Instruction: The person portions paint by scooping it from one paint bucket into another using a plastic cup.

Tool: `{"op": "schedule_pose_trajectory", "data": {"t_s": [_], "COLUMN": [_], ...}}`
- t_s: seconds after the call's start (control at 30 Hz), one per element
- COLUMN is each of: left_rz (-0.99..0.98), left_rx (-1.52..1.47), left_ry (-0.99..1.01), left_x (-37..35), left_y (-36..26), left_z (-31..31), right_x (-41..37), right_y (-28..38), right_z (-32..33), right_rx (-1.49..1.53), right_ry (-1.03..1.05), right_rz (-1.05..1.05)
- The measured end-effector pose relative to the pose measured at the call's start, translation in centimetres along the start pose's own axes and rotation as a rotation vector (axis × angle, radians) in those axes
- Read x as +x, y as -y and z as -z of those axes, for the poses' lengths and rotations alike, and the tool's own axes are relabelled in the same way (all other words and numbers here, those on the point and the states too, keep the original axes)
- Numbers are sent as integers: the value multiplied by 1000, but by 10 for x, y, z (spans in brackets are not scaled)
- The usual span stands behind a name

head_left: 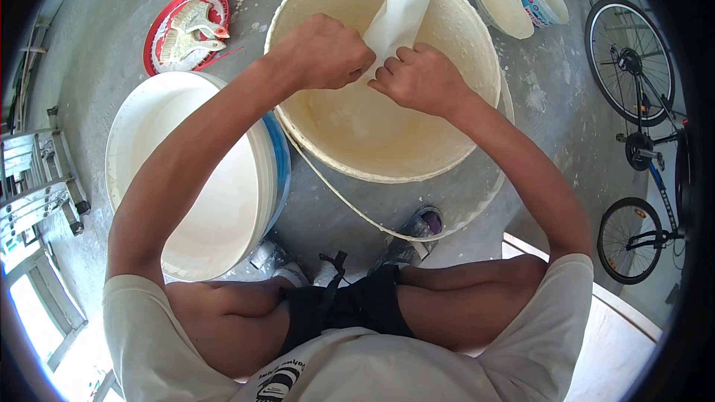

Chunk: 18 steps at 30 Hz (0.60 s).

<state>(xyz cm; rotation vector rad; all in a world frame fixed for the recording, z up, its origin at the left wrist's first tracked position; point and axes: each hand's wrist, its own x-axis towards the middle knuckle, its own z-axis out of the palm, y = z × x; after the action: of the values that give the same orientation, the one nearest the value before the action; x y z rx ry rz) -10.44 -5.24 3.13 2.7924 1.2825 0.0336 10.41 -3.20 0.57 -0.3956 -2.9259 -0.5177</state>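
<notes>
Both my hands are over a large cream-coated bucket (287, 108) with pale liquid at its bottom. A smooth white packet (402, 11), long and slightly creased, slants across the bucket's far side. Its near end runs down between my hands. My left hand (328, 52) is closed in a fist, knuckles up, at the left of that end. My right hand (421, 78) is closed too, its fingers curled at the packet's lower right. The hands are close together, and the exact grip points are hidden under the fingers.
Stacked white buckets (216, 231) stand left of the big bucket, whose wire handle (350, 205) hangs toward my feet. A red tray (153, 41) holds brushes (195, 33). Small tubs (503, 6) sit at the upper right. A bicycle (640, 149) and a ladder (45, 171) flank the area.
</notes>
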Motion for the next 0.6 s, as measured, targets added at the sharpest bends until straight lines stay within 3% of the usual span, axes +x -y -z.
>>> {"op": "schedule_pose_trajectory", "data": {"t_s": [0.6], "left_rz": [17], "left_rx": [-50], "left_ry": [-23], "left_x": [0], "left_y": [3], "left_z": [-3], "right_x": [0], "right_y": [-3], "right_z": [1], "right_rx": [71], "right_ry": [21], "right_rz": [-21]}}
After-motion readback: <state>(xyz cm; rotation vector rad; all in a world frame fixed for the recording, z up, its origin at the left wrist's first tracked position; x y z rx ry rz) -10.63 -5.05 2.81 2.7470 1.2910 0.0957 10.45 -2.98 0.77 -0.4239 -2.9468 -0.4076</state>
